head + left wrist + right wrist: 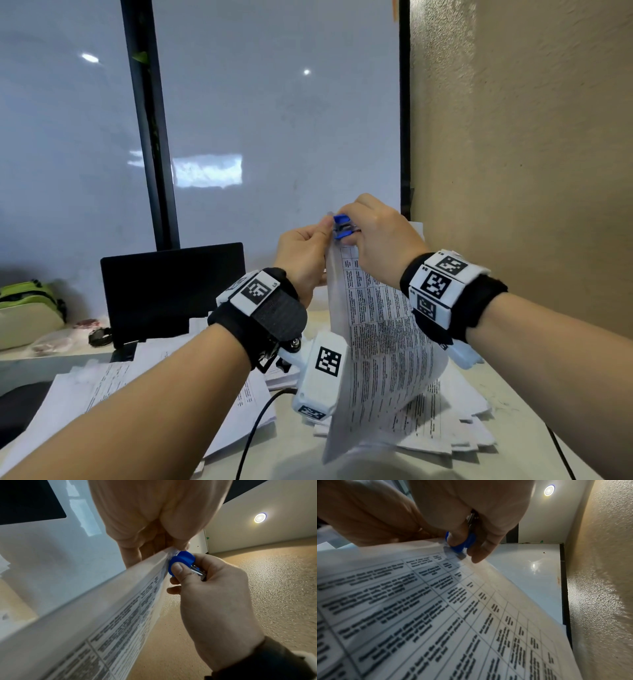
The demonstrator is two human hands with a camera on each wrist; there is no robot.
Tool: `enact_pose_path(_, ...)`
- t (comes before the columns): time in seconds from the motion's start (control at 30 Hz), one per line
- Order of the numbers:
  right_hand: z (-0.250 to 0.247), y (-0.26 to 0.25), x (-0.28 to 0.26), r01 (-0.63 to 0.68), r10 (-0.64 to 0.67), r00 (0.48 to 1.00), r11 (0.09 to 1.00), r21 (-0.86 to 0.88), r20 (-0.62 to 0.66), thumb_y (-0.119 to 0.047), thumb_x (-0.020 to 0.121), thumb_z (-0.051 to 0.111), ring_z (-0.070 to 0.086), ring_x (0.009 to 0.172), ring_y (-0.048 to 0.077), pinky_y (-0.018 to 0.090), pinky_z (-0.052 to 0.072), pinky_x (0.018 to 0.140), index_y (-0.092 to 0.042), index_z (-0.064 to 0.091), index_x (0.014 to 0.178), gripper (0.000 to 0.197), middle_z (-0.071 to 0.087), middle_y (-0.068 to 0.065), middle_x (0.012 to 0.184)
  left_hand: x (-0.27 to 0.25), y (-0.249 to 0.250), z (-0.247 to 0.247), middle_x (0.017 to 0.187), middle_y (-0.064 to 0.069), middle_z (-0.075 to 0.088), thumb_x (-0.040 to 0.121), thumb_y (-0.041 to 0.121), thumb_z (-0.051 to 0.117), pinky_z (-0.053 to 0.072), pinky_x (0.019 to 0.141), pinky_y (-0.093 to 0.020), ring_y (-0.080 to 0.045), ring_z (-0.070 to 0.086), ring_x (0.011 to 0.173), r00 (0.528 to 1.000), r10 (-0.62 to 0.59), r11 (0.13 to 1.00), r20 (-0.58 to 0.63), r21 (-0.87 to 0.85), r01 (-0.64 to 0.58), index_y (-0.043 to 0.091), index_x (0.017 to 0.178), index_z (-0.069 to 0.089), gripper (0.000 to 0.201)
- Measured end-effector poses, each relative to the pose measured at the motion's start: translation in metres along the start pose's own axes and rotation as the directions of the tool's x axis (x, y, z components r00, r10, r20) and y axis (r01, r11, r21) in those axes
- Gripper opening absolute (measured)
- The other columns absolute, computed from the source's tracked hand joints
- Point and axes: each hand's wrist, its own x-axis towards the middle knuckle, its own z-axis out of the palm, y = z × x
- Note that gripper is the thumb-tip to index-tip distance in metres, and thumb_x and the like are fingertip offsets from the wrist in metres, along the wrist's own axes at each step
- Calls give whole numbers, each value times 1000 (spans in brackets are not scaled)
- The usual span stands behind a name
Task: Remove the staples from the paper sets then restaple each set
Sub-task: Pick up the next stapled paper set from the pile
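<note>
A printed paper set (383, 346) hangs in the air above the desk, held up by its top corner. My left hand (305, 253) pinches that corner between thumb and fingers. My right hand (373, 233) grips a blue staple remover (342, 226), squeezed at the same corner. In the left wrist view the staple remover (181, 562) sits against the paper set's (120, 615) edge under the right thumb. In the right wrist view the staple remover (462, 543) bites the corner of the paper set (436, 615). The staple itself is hidden.
More printed sheets (455, 425) lie spread over the desk below, with another pile (120, 387) at the left. A black monitor (171, 291) stands at the back left, a green bag (30, 308) beside it. A textured wall (531, 171) closes the right side. Black cables (253, 431) cross the desk.
</note>
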Motion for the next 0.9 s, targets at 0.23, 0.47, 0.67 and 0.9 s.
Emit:
enact_pose_path(0.23,11,-2,-7,-64,67,997,994,85,-35,-2,84,65,58,88,31,40,48,77,-2,56,112,29,50,12,111,7,0,0,92,-27,64,102,22,46,57,71,-46,-30,62,74,999,3,996,-47,95,2,-14,105,61,39)
enact_pose_path(0.47,17,-5,-14,-136,147,988,975,175,-49,5,81,62,58,91,29,41,50,81,-3,55,112,33,49,11,112,1,0,-2,91,-18,66,103,20,41,56,66,-36,-27,62,72,996,-91,996,7,23,91,-3,104,65,33)
enact_pose_path(0.67,17,-6,-16,-149,157,987,975,167,-34,3,83,60,57,92,28,39,49,82,-5,55,111,30,48,10,112,3,0,-4,91,-21,68,103,24,43,59,59,-34,-28,65,72,997,-76,995,33,62,74,-12,105,63,41)
enact_pose_path(0.9,23,-6,-21,-197,218,974,948,252,-59,8,81,61,56,90,18,22,46,80,-6,56,111,33,48,4,109,4,-9,-5,96,-17,51,103,25,43,54,49,-27,-30,54,75,998,-67,998,15,17,66,-19,112,54,46)
